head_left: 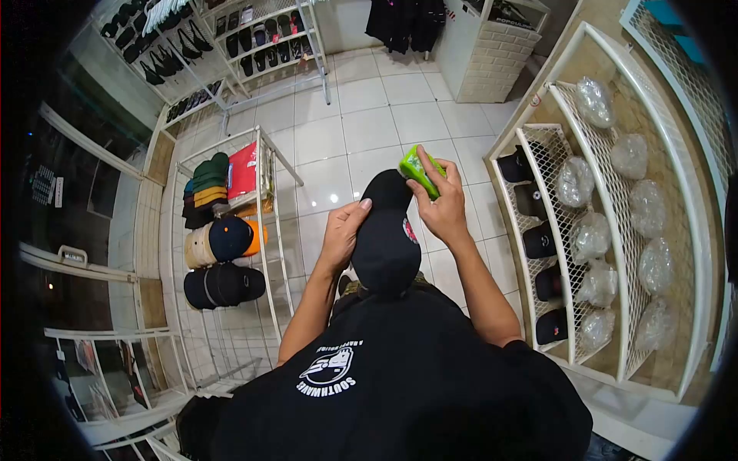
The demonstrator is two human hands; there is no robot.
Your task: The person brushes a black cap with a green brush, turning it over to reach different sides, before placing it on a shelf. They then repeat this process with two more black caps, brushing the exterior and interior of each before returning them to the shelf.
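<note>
A black cap [384, 242] with a small red and white patch on its side is held in front of my body, its brim pointing away from me. My left hand [344, 230] grips the cap at the left edge of the brim, thumb on top. In my right hand [442, 196] is a bright green brush-like object [430, 184], held beside the right edge of the brim. My fingers are wrapped over it, so its underside is partly hidden.
At the left, a white rack [277, 288] holds caps, beanies and a red folded item [242, 170]. A white mesh shelf [615, 253] on the right carries black caps and plastic-wrapped items. Footwear shelves [265, 38] and a white brick-patterned counter [492, 65] stand farther back.
</note>
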